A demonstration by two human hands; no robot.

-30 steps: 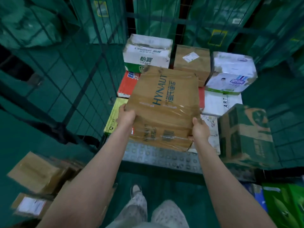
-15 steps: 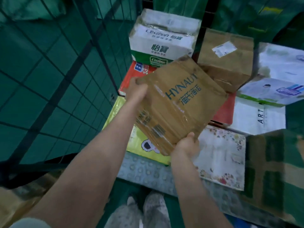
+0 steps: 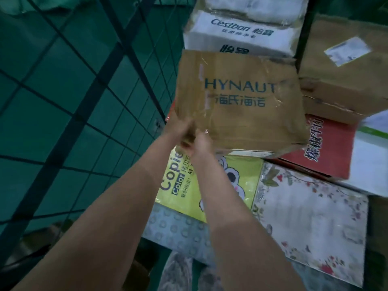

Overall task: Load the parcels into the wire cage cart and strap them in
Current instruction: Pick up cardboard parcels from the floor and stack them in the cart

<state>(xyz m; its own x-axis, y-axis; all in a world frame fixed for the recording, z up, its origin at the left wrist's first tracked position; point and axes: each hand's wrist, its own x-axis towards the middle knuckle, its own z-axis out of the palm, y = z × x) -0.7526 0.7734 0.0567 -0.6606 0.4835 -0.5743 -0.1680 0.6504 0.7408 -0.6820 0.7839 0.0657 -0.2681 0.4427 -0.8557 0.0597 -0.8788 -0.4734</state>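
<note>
The left hand (image 3: 181, 131) and right hand (image 3: 201, 142) curl their fingers round the near-left corner of the brown cardboard box printed "HYNAUT" (image 3: 241, 101). The box is inside the wire cage cart (image 3: 98, 91), above a yellow "Color" A4 paper pack (image 3: 237, 181) and before a white "Cestbon" carton (image 3: 241, 28).

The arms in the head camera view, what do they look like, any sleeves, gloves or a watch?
The left forearm and right forearm are bare, with no sleeve in view. The left hand and right hand wear no gloves, and no watch or band shows at either wrist. The hands are blurred, so rings cannot be ruled out.
</note>
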